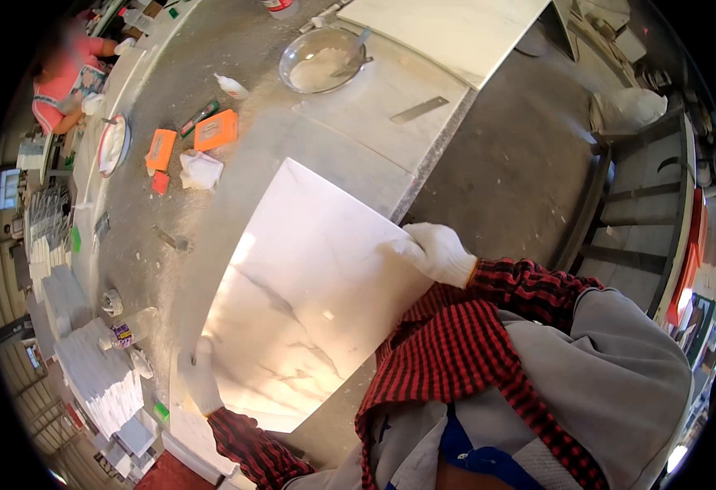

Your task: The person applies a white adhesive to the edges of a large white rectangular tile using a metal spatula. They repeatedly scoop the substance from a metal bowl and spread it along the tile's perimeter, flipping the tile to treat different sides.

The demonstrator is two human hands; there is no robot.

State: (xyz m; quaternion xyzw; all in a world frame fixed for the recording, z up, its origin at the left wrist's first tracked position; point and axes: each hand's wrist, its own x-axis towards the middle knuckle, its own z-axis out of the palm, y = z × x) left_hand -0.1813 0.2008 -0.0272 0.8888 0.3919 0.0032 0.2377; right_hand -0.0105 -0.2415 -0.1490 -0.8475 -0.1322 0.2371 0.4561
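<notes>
I am noting the risks nearest first. Loose red-and-black cloth (439, 347) of the person's clothing is hanging close against the near side of the slab (292, 286); I am judging that it could snag on a corner if the slab turns. The slab's right corner is standing at or past the counter's (243, 175) right edge. If the right hand loses its hold there, the slab could drop at that side and chip or crack; a slick glove or a dusty face would be the likely cause. Farther in, a small tool (170, 238) is lying off the slab's left edge, and a leftward slide could be driving the slab into it.

As to position, the slab is lying between the two hands. The left hand (198, 382), gloved, is touching its left edge toward the near corner; I cannot tell whether the fingers are curling beneath. The right hand (441, 255), gloved, is grasping the right corner, thumb over the face, other fingers partly hidden. The far corner is pointing up the counter, apart from both hands. Whether the slab is resting fully or being partly lifted, I cannot determine. Beyond it, a metal strip (420, 109) is lying near the counter's right edge, and a bowl (289, 64) is sitting farther off.
</notes>
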